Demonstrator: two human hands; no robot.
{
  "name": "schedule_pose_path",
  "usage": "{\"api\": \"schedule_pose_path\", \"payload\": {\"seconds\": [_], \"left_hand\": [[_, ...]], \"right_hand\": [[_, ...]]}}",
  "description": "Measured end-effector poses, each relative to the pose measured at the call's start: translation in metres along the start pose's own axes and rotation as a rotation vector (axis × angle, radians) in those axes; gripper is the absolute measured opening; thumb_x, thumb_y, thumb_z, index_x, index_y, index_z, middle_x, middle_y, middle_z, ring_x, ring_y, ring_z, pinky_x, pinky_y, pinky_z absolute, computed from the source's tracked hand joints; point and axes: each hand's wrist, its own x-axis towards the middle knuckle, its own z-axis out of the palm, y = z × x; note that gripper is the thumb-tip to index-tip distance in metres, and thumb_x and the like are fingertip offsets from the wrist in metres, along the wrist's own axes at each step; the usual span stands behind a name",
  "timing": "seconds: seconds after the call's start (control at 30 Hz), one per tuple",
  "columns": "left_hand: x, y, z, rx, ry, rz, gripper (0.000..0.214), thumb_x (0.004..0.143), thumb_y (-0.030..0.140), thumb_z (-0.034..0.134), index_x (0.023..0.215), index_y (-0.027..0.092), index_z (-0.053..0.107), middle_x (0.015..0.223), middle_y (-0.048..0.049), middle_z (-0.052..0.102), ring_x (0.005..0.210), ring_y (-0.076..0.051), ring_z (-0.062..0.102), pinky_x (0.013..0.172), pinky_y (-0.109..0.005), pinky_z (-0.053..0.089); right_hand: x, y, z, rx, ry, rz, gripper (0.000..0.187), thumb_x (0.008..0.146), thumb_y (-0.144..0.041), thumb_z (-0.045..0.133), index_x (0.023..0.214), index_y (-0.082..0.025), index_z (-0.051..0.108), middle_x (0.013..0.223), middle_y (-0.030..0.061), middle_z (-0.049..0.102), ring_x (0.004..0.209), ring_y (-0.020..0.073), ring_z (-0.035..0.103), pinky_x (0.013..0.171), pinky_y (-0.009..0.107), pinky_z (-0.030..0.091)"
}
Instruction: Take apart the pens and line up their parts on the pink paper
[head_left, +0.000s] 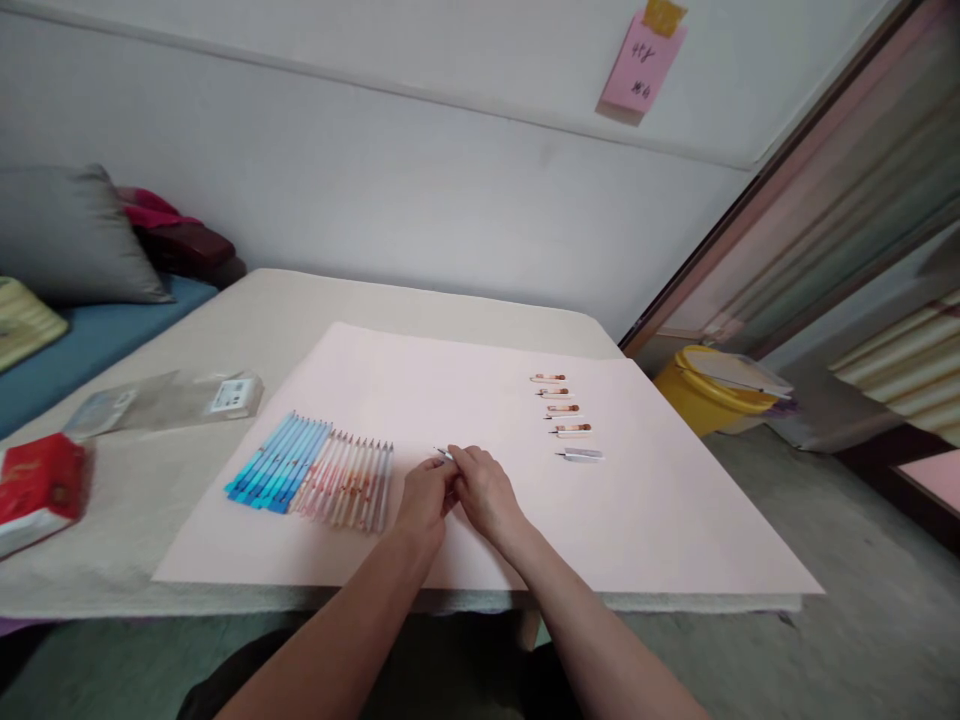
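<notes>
My left hand [424,492] and my right hand [484,488] meet near the front middle of a pale pink sheet. Both have their fingers closed around a slim pen [444,454], whose pointed tip sticks out at the far side; the fingers hide the rest of it. Left of my hands lies a row of blue pens [281,462], followed by a row of white and pink patterned pens [349,480], tips pointing away from me. To the right, several short pen pieces with tips [571,430] form a column, the nearest being a grey-white one [581,455].
The pink sheet [637,530] covers much of the cloth-topped table [360,297]. Clear plastic packaging [176,405] and a red tissue pack [41,490] are at the left. A yellow bucket [694,395] stands on the floor at right, and a wall borders the back.
</notes>
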Motion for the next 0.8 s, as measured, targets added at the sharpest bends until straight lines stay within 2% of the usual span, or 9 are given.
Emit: {"api": "schedule_pose_path", "payload": {"seconds": [0.17,0.53,0.7,0.8], "left_hand": [[0.000,0.001,-0.001,0.013,-0.009,-0.018,0.011,0.055,0.013,0.065,0.063,0.014,0.057,0.059,0.0016,0.054,0.056,-0.009,0.049,0.054,-0.021,0.041],[0.001,0.009,-0.005,-0.005,-0.136,-0.059,0.011,0.056,0.006,0.061,0.062,0.015,0.061,0.066,-0.0013,0.060,0.062,-0.012,0.054,0.061,-0.024,0.044],[-0.002,0.020,-0.004,-0.014,-0.115,-0.089,0.013,0.058,0.004,0.060,0.063,0.016,0.062,0.073,-0.0028,0.064,0.072,-0.013,0.059,0.066,-0.022,0.045],[-0.003,0.030,-0.004,-0.029,-0.046,-0.105,0.013,0.062,0.004,0.060,0.069,0.016,0.061,0.080,-0.0045,0.064,0.078,-0.014,0.061,0.068,-0.022,0.046]], "right_hand": [[0.000,0.002,0.001,-0.014,-0.007,-0.023,0.048,0.079,-0.009,0.044,0.124,-0.021,0.051,0.103,0.0073,0.058,0.093,0.0208,0.049,0.081,0.030,0.038],[0.001,0.007,0.000,0.020,-0.012,-0.056,0.050,0.079,-0.008,0.044,0.128,-0.019,0.049,0.110,0.0083,0.057,0.099,0.0205,0.049,0.085,0.032,0.039],[-0.001,0.011,-0.003,0.020,0.012,-0.068,0.045,0.082,-0.010,0.044,0.125,-0.018,0.050,0.107,0.0079,0.058,0.096,0.0195,0.051,0.084,0.031,0.040],[0.000,0.017,-0.008,-0.003,-0.001,-0.045,0.046,0.081,-0.008,0.044,0.125,-0.018,0.050,0.106,0.0078,0.058,0.096,0.0187,0.051,0.083,0.029,0.040]]}}
